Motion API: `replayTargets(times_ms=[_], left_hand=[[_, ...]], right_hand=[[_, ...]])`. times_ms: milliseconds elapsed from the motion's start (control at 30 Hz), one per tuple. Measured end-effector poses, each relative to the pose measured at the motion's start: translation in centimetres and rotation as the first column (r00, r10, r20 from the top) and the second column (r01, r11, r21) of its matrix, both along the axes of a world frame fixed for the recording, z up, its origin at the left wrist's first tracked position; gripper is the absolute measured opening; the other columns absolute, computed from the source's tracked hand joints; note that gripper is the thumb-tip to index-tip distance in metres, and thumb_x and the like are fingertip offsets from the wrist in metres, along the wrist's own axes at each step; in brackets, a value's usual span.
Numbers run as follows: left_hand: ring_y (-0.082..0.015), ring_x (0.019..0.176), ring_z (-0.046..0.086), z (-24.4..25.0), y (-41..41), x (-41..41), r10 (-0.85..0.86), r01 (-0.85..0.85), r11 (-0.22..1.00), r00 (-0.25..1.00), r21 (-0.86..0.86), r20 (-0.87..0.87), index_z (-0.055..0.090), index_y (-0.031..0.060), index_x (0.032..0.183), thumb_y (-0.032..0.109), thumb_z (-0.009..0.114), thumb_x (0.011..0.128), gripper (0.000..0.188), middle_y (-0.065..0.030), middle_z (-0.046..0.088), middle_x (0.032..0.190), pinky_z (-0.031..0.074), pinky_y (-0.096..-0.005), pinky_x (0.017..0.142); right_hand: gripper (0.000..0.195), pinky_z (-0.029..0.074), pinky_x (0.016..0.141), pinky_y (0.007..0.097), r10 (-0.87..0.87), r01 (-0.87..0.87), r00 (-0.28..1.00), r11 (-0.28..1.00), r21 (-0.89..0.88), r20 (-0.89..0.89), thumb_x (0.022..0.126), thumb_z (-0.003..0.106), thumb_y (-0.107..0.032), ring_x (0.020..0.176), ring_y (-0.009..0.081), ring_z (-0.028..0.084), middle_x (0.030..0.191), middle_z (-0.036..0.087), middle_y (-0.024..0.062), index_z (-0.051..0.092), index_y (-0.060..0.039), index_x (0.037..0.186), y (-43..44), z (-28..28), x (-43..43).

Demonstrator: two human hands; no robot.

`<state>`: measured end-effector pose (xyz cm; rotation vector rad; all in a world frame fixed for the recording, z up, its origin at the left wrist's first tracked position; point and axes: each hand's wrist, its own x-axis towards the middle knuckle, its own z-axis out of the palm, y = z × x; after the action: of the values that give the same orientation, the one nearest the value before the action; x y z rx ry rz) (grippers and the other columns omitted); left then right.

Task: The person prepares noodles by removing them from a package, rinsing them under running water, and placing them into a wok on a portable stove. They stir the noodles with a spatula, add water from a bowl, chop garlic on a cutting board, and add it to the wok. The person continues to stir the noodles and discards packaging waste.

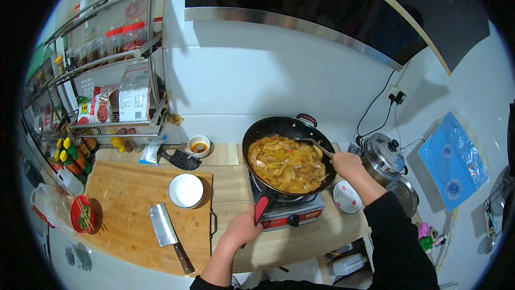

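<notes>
A black wok [248, 137] stands on a portable gas stove [310, 213], full of sliced food [287, 163] in an orange-yellow sauce, perhaps potato. My left hand [242, 227] is closed around the wok's long handle, whose red part [261, 209] shows above my fingers. At the wok's right rim my right hand [349, 165] grips a metal cooking utensil [320, 145]; its head lies at the edge of the food and is partly hidden. A small patterned dish [347, 196] rests just below my right forearm.
To the left, a wooden cutting board [120, 209] bears a cleaver [164, 225], a white bowl [186, 190] and a red bowl [81, 214] with chopped greens and chopsticks. Behind are a small sauce bowl [198, 146] and a black slotted turner [183, 160]. A lidded pot [382, 157] stands right.
</notes>
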<state>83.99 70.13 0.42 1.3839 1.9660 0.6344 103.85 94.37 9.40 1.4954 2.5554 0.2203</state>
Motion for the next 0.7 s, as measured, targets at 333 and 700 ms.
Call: replayTargets(times_ms=[333, 700], left_hand=[[-0.0436, 0.083, 0.055, 0.0, 0.1, 0.0, -0.009, 0.009, 1.0, 1.0, -0.009, -0.009, 0.041, 0.0011, 0.097, 0.019, 0.058, 0.072, 0.035, -0.0276, 0.057, 0.085, 0.043, -0.0469, 0.071], [-0.0442, 0.083, 0.054, -0.7, 0.3, 0.1, -0.028, 0.028, 0.999, 1.0, 0.021, 0.0, 0.04, -0.0003, 0.096, 0.017, 0.058, 0.072, 0.035, -0.0284, 0.057, 0.083, 0.043, -0.0467, 0.071]], right_hand=[[0.035, 0.048, 0.067, 0.0464, -0.068, 0.069, 0.998, 0.987, -0.143, 0.012, 0.087, 0.046, -0.034, 0.076, 0.0369, 0.06, 0.079, 0.061, 0.0194, 0.057, -0.0021, 0.095, -9.0, 2.4, 5.7], [0.03, 0.048, 0.062, 0.0419, 0.115, -0.106, 0.987, 0.991, -0.075, 0.116, 0.084, 0.051, -0.031, 0.071, 0.0319, 0.061, 0.073, 0.061, 0.0173, 0.059, -0.0023, 0.083, -12.3, 5.9, 6.6]])
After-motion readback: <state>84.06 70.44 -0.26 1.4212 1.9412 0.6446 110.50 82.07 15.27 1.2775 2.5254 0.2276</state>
